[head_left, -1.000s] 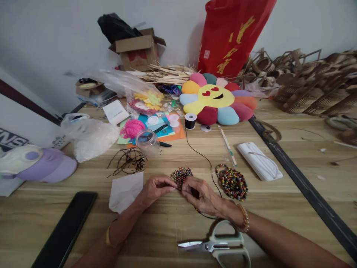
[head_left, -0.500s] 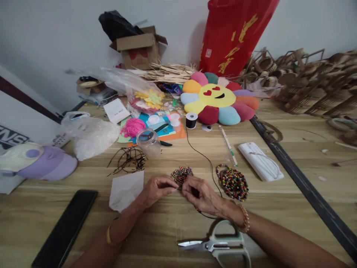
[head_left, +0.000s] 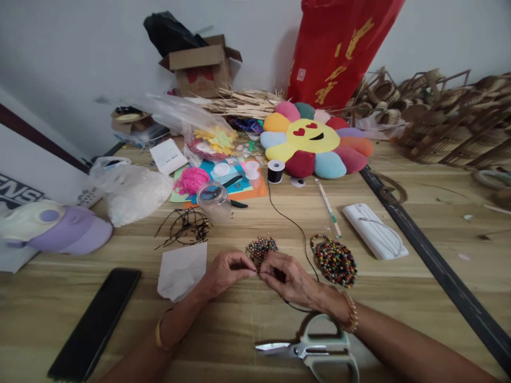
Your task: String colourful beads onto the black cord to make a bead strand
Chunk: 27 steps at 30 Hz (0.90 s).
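Observation:
My left hand is closed in a pinch, its fingertips almost touching those of my right hand. Whatever the left fingers hold is too small to name. My right hand is pinched closed on a black cord, which runs from a black spool and passes under the right wrist. A few threaded beads show on the cord below that hand; its end at the fingertips is hidden. Just beyond both hands lies a pile of loose multicoloured beads. Finished-looking bead strands lie coiled to the right.
Scissors lie near the right forearm. A black phone, white paper and black cord scraps are on the left. Farther back are a clear jar, pink yarn, a flower cushion and a white power strip.
The two pinched hands stay nearly in place, with the fingertips slightly shifted. The whole view has moved a little; objects on the table lie as before.

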Available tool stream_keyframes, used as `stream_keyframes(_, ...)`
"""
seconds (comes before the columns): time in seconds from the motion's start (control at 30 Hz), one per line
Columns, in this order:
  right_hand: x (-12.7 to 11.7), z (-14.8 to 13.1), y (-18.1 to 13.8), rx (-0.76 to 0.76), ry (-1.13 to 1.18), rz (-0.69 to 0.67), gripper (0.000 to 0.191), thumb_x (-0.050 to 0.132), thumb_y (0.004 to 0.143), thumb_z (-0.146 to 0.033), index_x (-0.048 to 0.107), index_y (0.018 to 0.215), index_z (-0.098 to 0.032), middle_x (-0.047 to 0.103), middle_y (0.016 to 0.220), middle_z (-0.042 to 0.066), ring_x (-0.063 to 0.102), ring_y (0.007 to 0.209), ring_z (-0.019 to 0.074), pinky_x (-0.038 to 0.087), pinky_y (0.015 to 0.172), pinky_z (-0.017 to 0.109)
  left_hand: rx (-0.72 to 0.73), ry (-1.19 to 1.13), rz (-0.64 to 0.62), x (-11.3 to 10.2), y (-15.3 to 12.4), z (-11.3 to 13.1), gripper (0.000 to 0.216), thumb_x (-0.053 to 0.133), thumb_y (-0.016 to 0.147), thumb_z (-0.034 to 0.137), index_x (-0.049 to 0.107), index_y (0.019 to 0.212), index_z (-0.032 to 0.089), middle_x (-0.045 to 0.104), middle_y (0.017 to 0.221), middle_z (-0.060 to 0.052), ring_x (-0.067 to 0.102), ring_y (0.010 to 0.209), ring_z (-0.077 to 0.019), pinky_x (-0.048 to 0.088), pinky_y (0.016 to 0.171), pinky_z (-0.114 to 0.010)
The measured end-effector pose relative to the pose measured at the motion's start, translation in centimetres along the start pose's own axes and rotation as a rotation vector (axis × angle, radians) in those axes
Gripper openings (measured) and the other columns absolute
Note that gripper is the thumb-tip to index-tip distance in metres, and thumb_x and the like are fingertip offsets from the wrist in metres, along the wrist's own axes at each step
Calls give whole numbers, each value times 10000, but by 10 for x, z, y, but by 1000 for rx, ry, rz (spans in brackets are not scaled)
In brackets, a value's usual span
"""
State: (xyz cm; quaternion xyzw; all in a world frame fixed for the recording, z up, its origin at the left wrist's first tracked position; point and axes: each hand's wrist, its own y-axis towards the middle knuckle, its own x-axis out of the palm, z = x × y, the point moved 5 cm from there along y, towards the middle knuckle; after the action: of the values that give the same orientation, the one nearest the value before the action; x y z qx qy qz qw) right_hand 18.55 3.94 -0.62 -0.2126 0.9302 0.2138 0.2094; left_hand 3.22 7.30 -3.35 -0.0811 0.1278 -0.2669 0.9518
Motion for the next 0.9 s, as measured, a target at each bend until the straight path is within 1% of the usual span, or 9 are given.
stream_keyframes(0.13,1,0,0,-15,5,1,115,510,870,-143,552,764,-158,537,688,13,478,618,123,381,568,234,6,7,3,1,-1,3,114,729,652,230,694,665,122,703,688,-56,614,655,-157,456,640,-251)
stream_keyframes(0.3,3,3,-3,10,20,-1,58,591,861,-209,567,877,-159,544,734,14,488,622,121,390,556,230,63,50,-4,5,-3,11,132,727,669,259,697,643,133,697,684,-53,617,676,-167,448,658,-255)
stream_keyframes(0.4,3,3,-4,-30,-2,-7,66,581,875,-225,566,848,-167,548,749,20,495,653,129,394,578,240,113,63,-21,7,-4,15,129,717,689,260,701,650,138,698,699,-50,617,689,-167,443,678,-258)
stream_keyframes(0.47,4,2,-5,-57,-33,-53,54,549,880,-191,561,832,-170,554,757,24,501,674,134,396,597,246,126,67,-29,7,-5,15,130,707,704,261,702,660,139,694,696,-45,609,682,-161,439,675,-255)
stream_keyframes(0.57,7,-2,-8,-135,-103,-204,44,567,831,-178,548,791,-181,565,750,18,501,677,137,400,642,266,113,41,-21,2,-3,9,160,699,719,285,695,669,133,686,685,-40,596,668,-153,434,657,-246)
stream_keyframes(0.63,9,-5,-10,-188,-152,-298,125,610,800,-249,530,724,-190,557,721,5,489,658,138,394,658,278,98,-10,-23,-2,-2,5,189,703,717,309,687,670,127,686,690,-44,595,665,-150,435,645,-240)
stream_keyframes(0.7,7,-5,-11,-192,-166,-334,227,628,796,-343,510,674,-193,539,689,-2,472,636,137,381,636,278,90,-44,-37,-4,-1,3,201,715,704,317,682,666,123,686,690,-46,594,657,-147,436,633,-234)
stream_keyframes(0.8,-1,-2,-7,-124,-101,-251,292,588,837,-408,506,670,-183,528,668,4,463,625,137,363,598,270,92,-48,-57,-3,-1,4,180,716,698,295,676,655,125,678,666,-35,581,634,-135,430,614,-223)
stream_keyframes(0.9,-13,7,-2,39,-8,-106,301,502,906,-390,532,708,-165,529,676,15,467,624,130,367,576,255,99,-45,-56,-1,-1,6,158,707,701,280,677,651,133,677,665,-28,579,639,-132,433,612,-218)
